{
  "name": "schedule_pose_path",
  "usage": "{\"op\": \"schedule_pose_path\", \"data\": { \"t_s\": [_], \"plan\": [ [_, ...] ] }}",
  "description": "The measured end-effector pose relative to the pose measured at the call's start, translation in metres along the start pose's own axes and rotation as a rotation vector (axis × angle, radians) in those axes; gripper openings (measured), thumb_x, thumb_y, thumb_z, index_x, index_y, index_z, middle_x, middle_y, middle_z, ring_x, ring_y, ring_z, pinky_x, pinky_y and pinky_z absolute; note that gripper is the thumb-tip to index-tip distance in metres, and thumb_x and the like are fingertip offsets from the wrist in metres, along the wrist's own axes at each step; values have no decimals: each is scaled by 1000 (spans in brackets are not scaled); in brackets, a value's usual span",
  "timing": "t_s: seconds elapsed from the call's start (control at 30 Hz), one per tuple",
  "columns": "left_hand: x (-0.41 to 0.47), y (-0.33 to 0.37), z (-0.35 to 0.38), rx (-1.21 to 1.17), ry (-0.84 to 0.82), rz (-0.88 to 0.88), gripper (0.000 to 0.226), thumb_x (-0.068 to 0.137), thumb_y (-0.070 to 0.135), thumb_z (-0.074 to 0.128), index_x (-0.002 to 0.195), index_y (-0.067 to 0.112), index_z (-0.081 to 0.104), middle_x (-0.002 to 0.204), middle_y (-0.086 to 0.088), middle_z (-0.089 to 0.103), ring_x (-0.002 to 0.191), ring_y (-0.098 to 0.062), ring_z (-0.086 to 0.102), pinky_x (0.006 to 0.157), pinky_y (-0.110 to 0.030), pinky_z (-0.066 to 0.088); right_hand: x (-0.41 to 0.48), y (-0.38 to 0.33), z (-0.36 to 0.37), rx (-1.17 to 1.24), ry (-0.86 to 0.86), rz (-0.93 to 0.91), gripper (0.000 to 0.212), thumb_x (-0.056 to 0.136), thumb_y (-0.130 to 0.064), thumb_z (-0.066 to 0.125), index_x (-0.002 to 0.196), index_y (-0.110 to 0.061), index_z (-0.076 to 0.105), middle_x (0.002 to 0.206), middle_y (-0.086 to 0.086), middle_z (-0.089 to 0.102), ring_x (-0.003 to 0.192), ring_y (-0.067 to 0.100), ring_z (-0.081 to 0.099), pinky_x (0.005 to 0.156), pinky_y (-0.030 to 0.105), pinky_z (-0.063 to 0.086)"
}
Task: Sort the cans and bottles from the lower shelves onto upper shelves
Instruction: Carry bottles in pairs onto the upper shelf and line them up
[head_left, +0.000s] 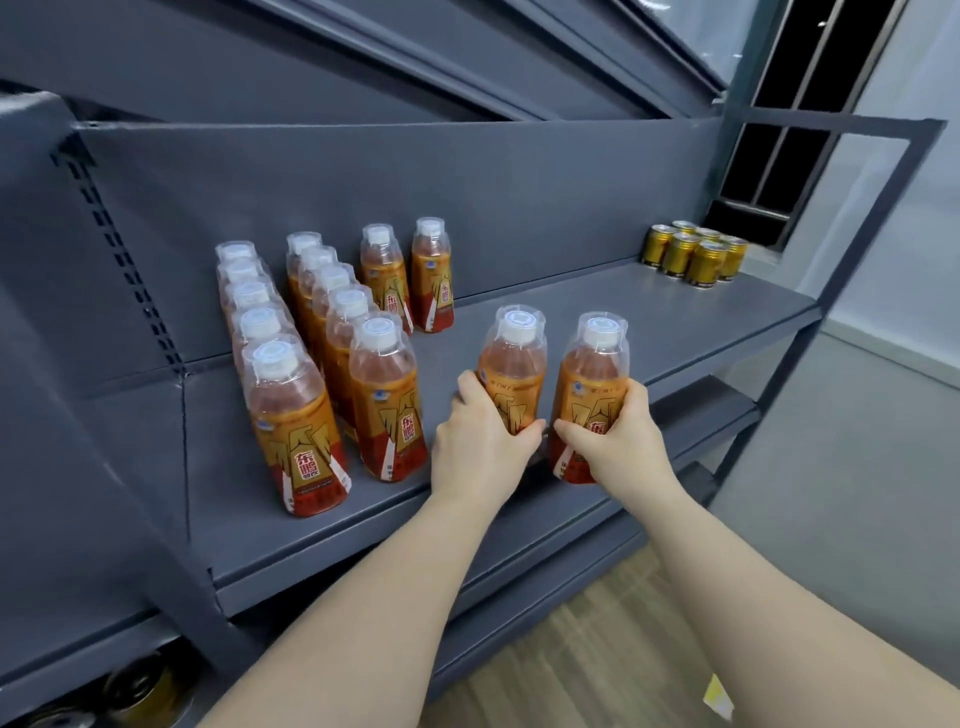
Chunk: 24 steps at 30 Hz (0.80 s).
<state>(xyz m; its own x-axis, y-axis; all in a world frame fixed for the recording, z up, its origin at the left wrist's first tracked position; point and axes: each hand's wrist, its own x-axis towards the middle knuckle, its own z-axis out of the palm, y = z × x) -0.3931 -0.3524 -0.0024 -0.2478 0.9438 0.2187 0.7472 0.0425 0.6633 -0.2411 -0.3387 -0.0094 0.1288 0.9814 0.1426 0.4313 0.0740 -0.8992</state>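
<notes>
Two bottles at the near edge of the shelf (649, 322): your left hand (480, 447) curls round the left bottle (511, 364), your right hand (621, 441) round the right bottle (592, 374). They look full, heavy and slick-sleeved, so grip mid-label.

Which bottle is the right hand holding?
The rightmost bottle, nearest the gold cans; the right hand grips its label, while the left hand holds the neighbouring bottle.

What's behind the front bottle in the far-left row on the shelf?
Four more bottles stand in file behind the front bottle, running toward the back panel. Only their caps and shoulders show; labels and bases are covered.
</notes>
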Motion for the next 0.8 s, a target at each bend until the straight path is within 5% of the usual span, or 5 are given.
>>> {"op": "schedule_pose_path", "data": {
  "t_s": [0.1, 0.27, 0.43, 0.8],
  "plan": [
    [12, 13, 10, 19, 52, -76, 80, 84, 55, 71, 136, 15, 26, 128, -9, 54, 115, -35, 58, 90, -41, 48, 29, 8, -8, 0, -68, -22, 60, 82, -28, 80, 121, -30, 35, 112, -7, 59, 101, 13, 60, 82, 28, 48],
    [29, 29, 24, 32, 149, -201, 77, 84, 55, 72, 134, 16, 28, 127, -9, 55, 115, -36, 58, 90, -42, 47, 69, 13, -14, 13, -182, -89, 57, 83, -28, 79, 119, -30, 35, 105, -13, 57, 91, 1, 57, 68, 17, 42],
    [45, 25, 35, 50, 236, -288, 80, 82, 54, 74, 134, 15, 29, 126, -9, 56, 113, -35, 60, 88, -42, 50, 97, 18, -4, 41, -257, -106, 58, 82, -28, 80, 120, -30, 36, 112, -7, 59, 100, 13, 60, 79, 26, 45],
    [123, 3, 52, -67, 333, -408, 79, 82, 51, 76, 134, 18, 26, 124, -8, 56, 108, -35, 63, 89, -45, 54, 169, 11, 40, 52, -330, -134, 60, 82, -28, 80, 124, -29, 37, 114, -9, 58, 101, 12, 59, 81, 26, 45]
  ]
}}
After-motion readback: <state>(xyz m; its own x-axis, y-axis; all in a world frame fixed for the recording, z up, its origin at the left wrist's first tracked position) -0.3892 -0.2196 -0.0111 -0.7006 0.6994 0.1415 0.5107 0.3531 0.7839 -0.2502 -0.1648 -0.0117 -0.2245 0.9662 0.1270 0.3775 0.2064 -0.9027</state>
